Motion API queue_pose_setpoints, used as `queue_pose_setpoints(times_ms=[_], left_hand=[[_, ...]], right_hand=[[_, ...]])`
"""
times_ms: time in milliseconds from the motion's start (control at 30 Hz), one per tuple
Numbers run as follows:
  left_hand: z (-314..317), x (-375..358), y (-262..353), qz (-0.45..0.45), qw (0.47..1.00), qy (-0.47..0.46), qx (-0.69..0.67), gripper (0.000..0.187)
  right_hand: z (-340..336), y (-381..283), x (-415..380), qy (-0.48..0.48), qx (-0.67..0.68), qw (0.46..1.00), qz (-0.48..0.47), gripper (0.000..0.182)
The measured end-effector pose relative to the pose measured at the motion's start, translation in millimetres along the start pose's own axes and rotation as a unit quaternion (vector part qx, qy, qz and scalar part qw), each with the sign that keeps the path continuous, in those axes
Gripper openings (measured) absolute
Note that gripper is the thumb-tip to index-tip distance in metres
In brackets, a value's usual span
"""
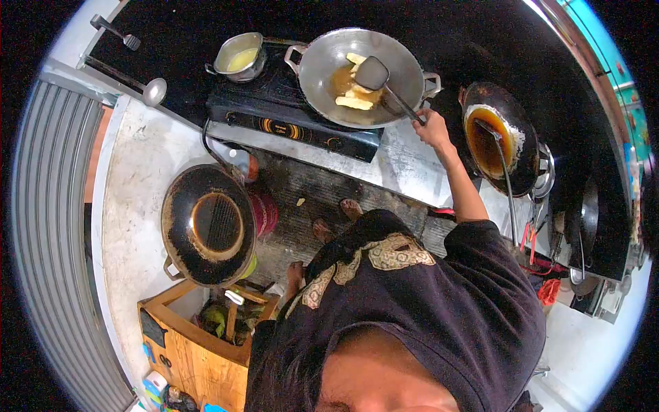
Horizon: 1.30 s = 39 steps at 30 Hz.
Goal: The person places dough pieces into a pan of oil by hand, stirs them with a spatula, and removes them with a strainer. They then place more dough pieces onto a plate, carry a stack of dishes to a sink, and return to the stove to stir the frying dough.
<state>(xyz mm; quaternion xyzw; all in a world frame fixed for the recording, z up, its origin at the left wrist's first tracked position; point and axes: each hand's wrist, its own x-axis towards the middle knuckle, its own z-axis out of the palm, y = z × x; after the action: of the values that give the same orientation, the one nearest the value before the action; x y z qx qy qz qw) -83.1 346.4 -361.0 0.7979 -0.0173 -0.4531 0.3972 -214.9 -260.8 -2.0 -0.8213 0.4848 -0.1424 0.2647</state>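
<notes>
My right hand (pixel 432 129) is closed around the handle of a spatula (pixel 373 73). The spatula's dark, broad blade is inside a silver wok (pixel 322 51), over pale yellow pieces of food (pixel 354 103) lying in a small pool of brownish oil. Part of the food is hidden under the blade. The wok sits on a black gas stove (pixel 288 130). What appears to be my left hand (pixel 295 276) hangs low beside my dark shirt, away from the stove; its fingers are too small and dim to make out.
A pot of yellow liquid (pixel 241 60) stands left of the wok. To the right, a blackened wok (pixel 518 141) holds brown oil and a long-handled utensil (pixel 506 178). Another dark wok (pixel 213 264) is at lower left, above a wooden cabinet (pixel 199 350). A ladle (pixel 155 90) lies at upper left.
</notes>
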Motion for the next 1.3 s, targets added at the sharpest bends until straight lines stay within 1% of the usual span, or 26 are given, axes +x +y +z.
queue_pose_setpoints(times_ms=[33,100,200,233,267,300,367,400,433,500,567,600,633,700,767,867,933,967,1000,1033,1067,1167,1200,1267,1300], left_hand=[[2.6,-3.7,9.0,-0.004,0.998,0.047,0.029,0.043],[6.9,2.9,24.1,-0.016,0.999,0.01,-0.037,0.037],[2.5,6.9,31.2,-0.04,0.989,-0.049,-0.13,0.028],[-0.2,6.7,32.5,-0.048,0.984,-0.069,-0.159,0.026],[6.5,21.7,11.0,-0.008,0.974,-0.072,-0.215,0.023],[7.9,30.5,2.1,0.011,0.959,-0.097,-0.264,0.025],[9.2,40.8,-6.8,0.046,0.92,-0.145,-0.361,0.028],[13.3,42.7,-5.0,0.039,0.841,-0.239,-0.483,0.027],[10.1,41.4,-8.9,0.041,0.856,-0.224,-0.464,0.028],[8.6,34.8,-12.8,0.025,0.921,-0.154,-0.357,0.028],[7.2,33.5,-14.3,0.002,0.964,-0.104,-0.245,0.028],[6.0,29.1,-10.0,-0.005,0.975,-0.09,-0.204,0.028],[4.7,24.4,-11.6,-0.011,0.983,-0.076,-0.168,0.028],[5.8,24.8,-13.6,-0.019,0.989,-0.06,-0.132,0.029],[3.7,19.1,-8.0,-0.025,0.992,-0.053,-0.108,0.029],[1.8,18.2,-4.9,-0.045,0.994,-0.047,-0.084,0.029],[2.4,10.9,0.2,-0.069,0.991,-0.036,-0.107,0.03],[3.6,3.5,9.4,-0.101,0.981,-0.027,-0.164,0.029],[7.4,4.5,3.2,-0.074,0.98,-0.012,-0.185,0.027],[10.7,8.0,-5.4,-0.071,0.979,-0.002,-0.19,0.027],[13.6,10.9,-11.8,-0.068,0.978,0.008,-0.195,0.027],[14.5,11.3,-21.4,-0.051,0.981,0.019,-0.187,0.027],[15.2,9.6,-21.7,-0.046,0.982,0.02,-0.18,0.028],[12.7,1.8,-15.7,-0.028,0.994,0.007,-0.104,0.029],[12.3,0.5,-15.6,-0.018,0.998,0.0,-0.066,0.029]], right_hand=[[-3.2,3.3,-2.3,0.005,0.002,1.0,0.012,0.03],[-9.4,7.2,-2.7,0.014,0.007,0.999,0.032,0.033],[-12.0,12.7,-5.9,0.061,-0.067,0.995,-0.05,0.032],[-16.1,11.6,-10.5,0.045,-0.064,0.996,-0.039,0.031],[-22.9,4.5,-15.8,0.03,-0.06,0.997,-0.03,0.03],[-27.9,-2.9,-19.7,0.014,-0.056,0.998,-0.023,0.03],[-33.1,-12.5,-29.0,0.031,-0.073,0.996,-0.04,0.03],[-35.7,-16.7,-33.9,0.039,-0.082,0.995,-0.047,0.03],[-41.3,-23.6,-39.2,0.02,-0.056,0.998,-0.037,0.029],[-53.3,-34.4,-46.2,-0.014,-0.005,1.0,-0.017,0.028],[-56.6,-33.0,-49.5,-0.061,-0.025,0.998,-0.018,0.029],[-57.8,-32.9,-49.4,-0.084,-0.035,0.996,-0.021,0.029],[-56.2,-33.7,-49.0,-0.079,-0.049,0.995,-0.025,0.029],[-46.9,-31.2,-47.4,-0.068,-0.076,0.994,-0.035,0.028],[-28.7,-10.7,-35.6,-0.026,-0.062,0.996,-0.063,0.028],[-20.1,-1.2,-23.4,0.029,-0.031,0.996,-0.085,0.027],[-19.0,7.5,-18.1,0.064,-0.013,0.994,-0.093,0.027],[-22.6,6.0,-18.3,0.056,-0.029,0.995,-0.079,0.028],[-31.2,0.4,-18.5,0.048,-0.045,0.996,-0.064,0.028],[-36.6,-2.1,-19.0,0.041,-0.062,0.996,-0.05,0.028],[-38.1,1.2,-17.3,0.041,-0.087,0.993,-0.062,0.03],[-25.3,36.2,-9.3,0.103,-0.05,0.971,-0.209,0.031],[-29.9,31.1,-10.6,0.064,-0.048,0.983,-0.166,0.031],[-45.8,9.5,-21.6,-0.014,-0.044,0.996,-0.073,0.03],[-48.7,1.6,-25.6,-0.033,-0.021,0.998,-0.041,0.029]])
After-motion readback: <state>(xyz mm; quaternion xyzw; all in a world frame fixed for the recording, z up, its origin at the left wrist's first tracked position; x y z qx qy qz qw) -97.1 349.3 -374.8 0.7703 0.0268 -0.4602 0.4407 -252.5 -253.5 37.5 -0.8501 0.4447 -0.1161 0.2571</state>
